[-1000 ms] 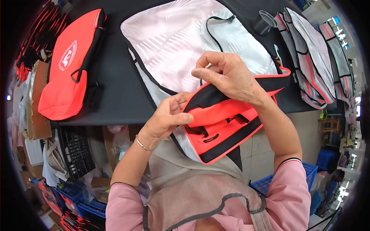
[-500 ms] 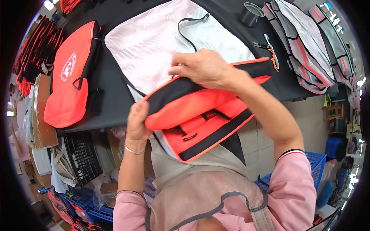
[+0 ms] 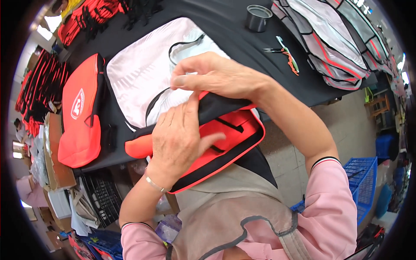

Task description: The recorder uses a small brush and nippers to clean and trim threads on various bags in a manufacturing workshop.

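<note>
A red and black fabric bag [image 3: 232, 143] with orange-red edging lies across the table's near edge and over my lap. Its pale silvery-white panel [image 3: 138, 65] spreads out on the table beyond, crossed by a thin black strip. My left hand [image 3: 175, 136] rests flat on the folded black and red part, fingers together and thumb held apart. Just above it, my right hand [image 3: 216, 80] is bent over the black band, thumb and fingers curled towards each other. Whatever sits between those fingertips cannot be made out.
A finished-looking red bag [image 3: 80, 112] lies on the black table at left. A dark mug [image 3: 258, 19], small thread snips [image 3: 274, 50] and a pale-handled tool [image 3: 287, 54] stand or lie to the right, beside stacked grey panels [image 3: 329, 39]. A blue crate [image 3: 362, 186] is below right.
My left hand has gone from gripping the bag's left edge to lying flat on top of it. The right hand has shifted slightly left, and the view has moved, with the bag lower.
</note>
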A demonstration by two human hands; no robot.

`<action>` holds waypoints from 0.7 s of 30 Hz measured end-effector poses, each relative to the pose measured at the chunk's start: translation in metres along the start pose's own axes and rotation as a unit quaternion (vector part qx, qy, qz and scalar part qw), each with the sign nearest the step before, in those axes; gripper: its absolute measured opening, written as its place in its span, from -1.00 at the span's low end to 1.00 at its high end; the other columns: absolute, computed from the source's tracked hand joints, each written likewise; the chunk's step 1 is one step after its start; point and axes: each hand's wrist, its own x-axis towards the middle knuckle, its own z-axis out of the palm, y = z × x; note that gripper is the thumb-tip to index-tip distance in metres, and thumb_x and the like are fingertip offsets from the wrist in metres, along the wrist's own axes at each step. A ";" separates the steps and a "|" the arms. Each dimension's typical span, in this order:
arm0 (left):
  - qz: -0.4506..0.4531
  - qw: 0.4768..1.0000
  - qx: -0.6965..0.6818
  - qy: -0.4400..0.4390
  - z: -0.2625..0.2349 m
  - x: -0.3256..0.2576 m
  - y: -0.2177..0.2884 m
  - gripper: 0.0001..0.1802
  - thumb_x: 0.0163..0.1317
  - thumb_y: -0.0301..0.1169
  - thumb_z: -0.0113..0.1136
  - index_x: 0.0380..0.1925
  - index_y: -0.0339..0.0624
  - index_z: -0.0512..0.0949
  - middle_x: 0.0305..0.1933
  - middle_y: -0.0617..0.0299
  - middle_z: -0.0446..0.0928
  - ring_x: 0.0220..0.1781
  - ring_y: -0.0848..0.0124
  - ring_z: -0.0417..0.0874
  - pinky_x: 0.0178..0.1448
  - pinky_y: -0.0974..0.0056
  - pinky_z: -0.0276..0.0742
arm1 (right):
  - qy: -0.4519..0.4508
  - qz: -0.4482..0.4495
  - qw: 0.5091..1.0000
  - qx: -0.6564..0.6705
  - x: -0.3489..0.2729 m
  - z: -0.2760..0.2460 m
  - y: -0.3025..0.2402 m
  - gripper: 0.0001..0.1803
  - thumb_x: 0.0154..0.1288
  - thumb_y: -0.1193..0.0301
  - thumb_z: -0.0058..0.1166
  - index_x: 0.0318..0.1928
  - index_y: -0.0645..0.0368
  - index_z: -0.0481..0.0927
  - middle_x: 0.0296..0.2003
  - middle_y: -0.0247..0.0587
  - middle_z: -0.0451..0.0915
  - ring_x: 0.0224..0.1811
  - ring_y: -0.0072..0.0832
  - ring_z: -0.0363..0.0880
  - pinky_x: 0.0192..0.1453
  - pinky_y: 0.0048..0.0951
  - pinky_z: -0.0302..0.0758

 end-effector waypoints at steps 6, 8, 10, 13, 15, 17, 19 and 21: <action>-0.153 0.985 -0.082 0.026 0.006 -0.007 -0.035 -0.81 0.22 -0.35 0.34 -0.21 -0.17 0.64 -0.32 0.08 0.66 -0.29 0.06 0.69 -0.25 0.18 0.57 | 0.219 -0.066 0.946 -0.231 -0.018 -0.039 0.004 -0.69 0.41 0.21 0.11 -0.20 0.26 0.59 -0.47 -0.33 0.55 -0.35 -0.60 0.51 -0.19 -0.56 0.47; -0.153 0.985 -0.081 0.019 0.005 -0.009 -0.040 -0.79 0.25 -0.31 0.32 -0.20 -0.17 0.64 -0.31 0.07 0.66 -0.29 0.06 0.70 -0.25 0.19 0.58 | 0.219 -0.045 0.953 -0.206 -0.047 -0.055 -0.004 -0.70 0.43 0.23 0.09 -0.21 0.26 0.57 -0.41 -0.31 0.57 -0.30 -0.59 0.51 -0.14 -0.51 0.49; -0.147 0.986 -0.075 0.015 0.009 -0.009 -0.043 -0.78 0.25 -0.30 0.32 -0.18 -0.16 0.65 -0.31 0.07 0.67 -0.29 0.06 0.70 -0.25 0.18 0.58 | 0.203 -0.141 0.919 -0.307 -0.061 -0.033 0.012 -0.66 0.39 0.18 0.15 -0.21 0.25 0.56 -0.39 -0.22 0.55 -0.25 -0.42 0.59 -0.15 -0.40 0.53; -0.122 0.990 -0.076 -0.009 0.011 0.000 -0.043 -0.74 0.26 -0.28 0.32 -0.11 -0.15 0.64 -0.30 0.07 0.67 -0.30 0.06 0.70 -0.26 0.17 0.58 | 0.270 -0.197 0.837 -0.433 -0.068 0.006 0.057 -0.60 0.32 0.10 0.20 -0.36 0.21 0.51 -0.50 -0.14 0.49 -0.39 -0.21 0.59 -0.27 -0.27 0.54; -0.084 0.996 -0.019 -0.031 0.003 0.003 -0.034 -0.62 0.26 -0.22 0.30 0.03 -0.12 0.60 -0.28 0.08 0.66 -0.32 0.07 0.69 -0.29 0.13 0.58 | 0.251 -0.173 0.834 -0.459 -0.067 -0.003 0.071 -0.52 0.29 0.04 0.19 -0.52 0.16 0.42 -0.60 -0.12 0.42 -0.55 -0.11 0.50 -0.41 -0.16 0.49; -0.060 0.997 0.036 -0.026 -0.003 -0.004 -0.038 -0.61 0.26 -0.20 0.30 0.03 -0.11 0.59 -0.28 0.09 0.66 -0.32 0.06 0.69 -0.30 0.12 0.57 | 0.243 -0.158 0.847 -0.446 -0.052 -0.029 0.060 -0.54 0.30 0.03 0.17 -0.57 0.07 0.43 -0.61 -0.19 0.48 -0.61 -0.14 0.51 -0.46 -0.15 0.48; -0.069 0.996 0.051 0.008 0.003 -0.015 -0.053 -0.68 0.32 -0.15 0.22 -0.05 -0.08 0.60 -0.28 0.06 0.64 -0.36 0.00 0.66 -0.33 0.06 0.54 | 0.268 -0.143 0.830 -0.467 -0.033 -0.046 0.057 -0.55 0.29 -0.02 0.16 -0.55 0.03 0.49 -0.56 -0.24 0.55 -0.51 -0.20 0.58 -0.42 -0.17 0.51; -0.146 0.989 0.004 -0.022 0.003 0.005 -0.064 -0.75 0.41 -0.19 0.11 -0.15 -0.12 0.59 -0.41 -0.04 0.59 -0.38 -0.07 0.61 -0.34 0.03 0.49 | 0.396 -0.350 0.656 -0.538 -0.011 -0.057 0.049 -0.64 0.21 0.15 0.30 -0.54 0.09 0.52 -0.58 -0.31 0.49 -0.51 -0.29 0.52 -0.50 -0.27 0.42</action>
